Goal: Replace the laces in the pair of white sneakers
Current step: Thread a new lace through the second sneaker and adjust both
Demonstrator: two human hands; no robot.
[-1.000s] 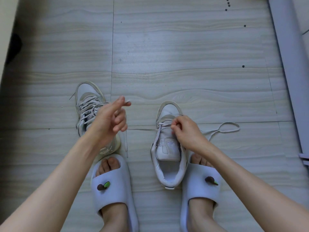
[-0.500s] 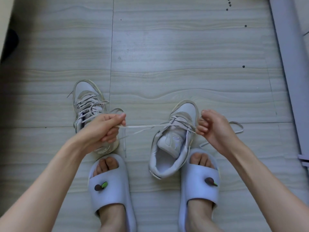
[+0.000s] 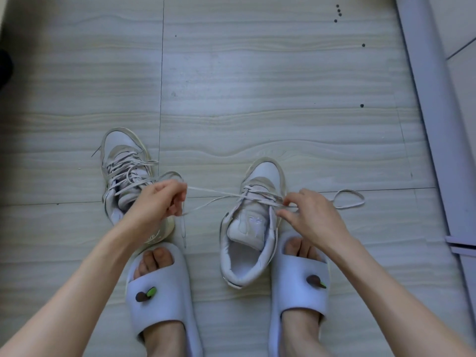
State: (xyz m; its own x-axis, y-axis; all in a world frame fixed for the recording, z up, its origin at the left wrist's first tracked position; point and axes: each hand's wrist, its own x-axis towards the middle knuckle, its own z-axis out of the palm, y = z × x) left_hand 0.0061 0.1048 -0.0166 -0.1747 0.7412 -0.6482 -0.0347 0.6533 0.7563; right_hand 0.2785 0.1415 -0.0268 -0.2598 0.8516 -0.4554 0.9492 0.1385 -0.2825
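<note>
While your left hand (image 3: 157, 202) pinches the lace (image 3: 216, 195) taut, your right hand (image 3: 309, 217) pinches it at the right sneaker (image 3: 253, 228) on the floor (image 3: 257, 86); the left sneaker (image 3: 123, 171) stands beside.

- Left hand (image 3: 157, 202) curled, fingers pinching a lace, forearm reaching in from the lower left.
- Right hand (image 3: 310, 217) palm-down, thumb and forefinger pinching a lace; forearm angles from the lower right.
</note>
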